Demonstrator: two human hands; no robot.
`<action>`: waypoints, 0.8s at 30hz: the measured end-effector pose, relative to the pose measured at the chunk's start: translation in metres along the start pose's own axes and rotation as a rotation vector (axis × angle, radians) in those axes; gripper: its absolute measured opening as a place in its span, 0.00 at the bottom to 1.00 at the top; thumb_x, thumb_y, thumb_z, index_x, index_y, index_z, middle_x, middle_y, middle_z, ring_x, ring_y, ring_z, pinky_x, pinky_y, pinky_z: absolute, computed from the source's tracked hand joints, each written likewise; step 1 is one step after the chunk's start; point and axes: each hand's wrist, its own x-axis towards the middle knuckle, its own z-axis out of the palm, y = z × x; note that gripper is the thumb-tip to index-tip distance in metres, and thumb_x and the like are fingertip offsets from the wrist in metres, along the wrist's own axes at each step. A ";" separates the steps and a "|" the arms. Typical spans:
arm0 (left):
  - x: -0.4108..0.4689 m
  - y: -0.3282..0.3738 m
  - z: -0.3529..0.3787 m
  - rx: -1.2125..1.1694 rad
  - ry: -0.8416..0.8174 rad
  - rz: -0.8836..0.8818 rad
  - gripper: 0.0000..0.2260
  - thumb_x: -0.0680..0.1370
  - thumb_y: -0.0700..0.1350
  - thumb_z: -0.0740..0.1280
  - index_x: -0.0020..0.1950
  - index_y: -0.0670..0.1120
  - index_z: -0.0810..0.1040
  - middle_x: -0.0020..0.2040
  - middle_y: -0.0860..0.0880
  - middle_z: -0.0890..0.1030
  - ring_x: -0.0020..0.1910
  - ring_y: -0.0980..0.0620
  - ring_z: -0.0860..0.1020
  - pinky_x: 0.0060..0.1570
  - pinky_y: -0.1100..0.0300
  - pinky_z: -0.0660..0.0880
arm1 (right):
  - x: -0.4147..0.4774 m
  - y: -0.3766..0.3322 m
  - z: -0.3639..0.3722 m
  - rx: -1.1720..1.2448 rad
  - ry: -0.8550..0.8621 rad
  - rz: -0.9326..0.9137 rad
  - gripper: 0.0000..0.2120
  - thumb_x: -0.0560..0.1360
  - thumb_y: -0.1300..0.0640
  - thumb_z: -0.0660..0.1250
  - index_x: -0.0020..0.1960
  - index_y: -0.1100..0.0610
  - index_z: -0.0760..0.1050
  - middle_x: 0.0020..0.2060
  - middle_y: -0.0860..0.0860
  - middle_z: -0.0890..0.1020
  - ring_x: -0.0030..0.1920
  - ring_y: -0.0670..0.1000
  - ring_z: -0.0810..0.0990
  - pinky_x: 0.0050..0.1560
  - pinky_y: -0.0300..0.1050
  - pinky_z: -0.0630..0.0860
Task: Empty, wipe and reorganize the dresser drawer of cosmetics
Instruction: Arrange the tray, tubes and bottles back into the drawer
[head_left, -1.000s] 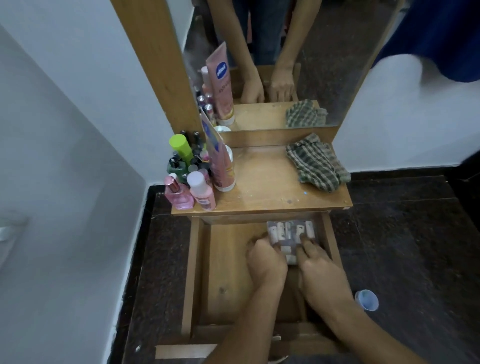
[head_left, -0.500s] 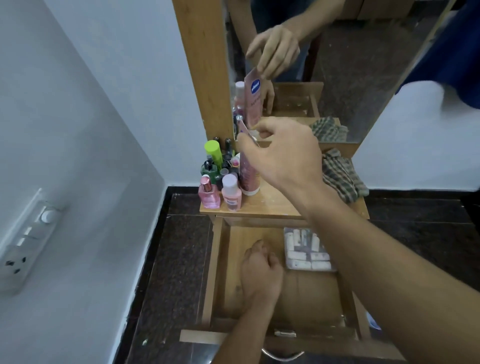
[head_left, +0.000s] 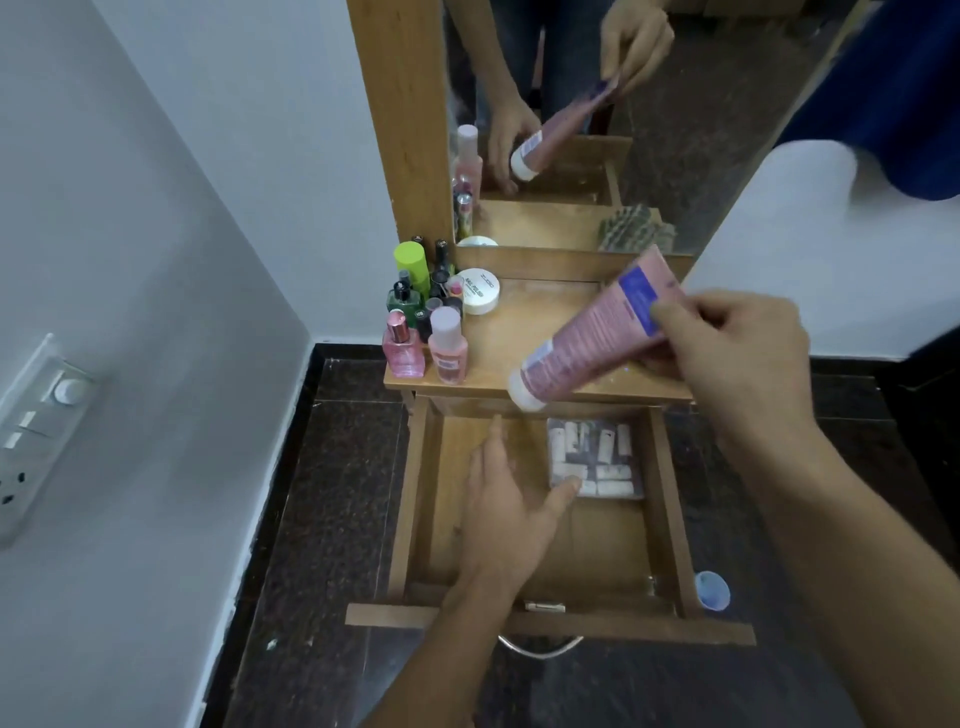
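Drawer: wooden, pulled out, clear case at back right corner. My right hand pinches pink tube, white cap down; left hand splayed, holding nothing.

Pink tube w/ white cap, blue-violet label patch. Nearby: lime-green cap; dk green bottle w/ black top; clear-pink perfume bottle; pink bottle w/ paler pink cap. White jar, grey lettering. Tan wood drawer; clear box of white pcs. Green-beige checked cloth (via mirror only). Black floor, speckled brown. Pale grey wall. Lt blue lid. White switch plate.
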 end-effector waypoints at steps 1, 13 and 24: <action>-0.002 -0.002 -0.002 -0.024 -0.036 0.005 0.54 0.66 0.69 0.75 0.82 0.59 0.47 0.76 0.59 0.63 0.67 0.61 0.72 0.65 0.51 0.76 | -0.012 0.017 -0.008 0.025 -0.018 0.075 0.08 0.75 0.50 0.67 0.42 0.49 0.85 0.34 0.51 0.86 0.39 0.53 0.87 0.48 0.62 0.83; 0.005 -0.039 -0.006 0.415 -0.406 0.097 0.39 0.69 0.52 0.81 0.76 0.64 0.68 0.67 0.56 0.76 0.66 0.53 0.75 0.67 0.51 0.74 | -0.105 0.158 0.022 0.350 -0.192 0.855 0.07 0.80 0.61 0.70 0.45 0.60 0.84 0.43 0.55 0.88 0.46 0.51 0.88 0.39 0.42 0.83; 0.030 -0.034 -0.015 0.848 -0.239 0.276 0.31 0.76 0.50 0.72 0.78 0.57 0.65 0.74 0.52 0.71 0.72 0.47 0.68 0.72 0.49 0.68 | -0.089 0.144 0.052 0.570 -0.234 0.892 0.05 0.80 0.63 0.68 0.51 0.63 0.82 0.45 0.55 0.88 0.46 0.50 0.88 0.45 0.43 0.85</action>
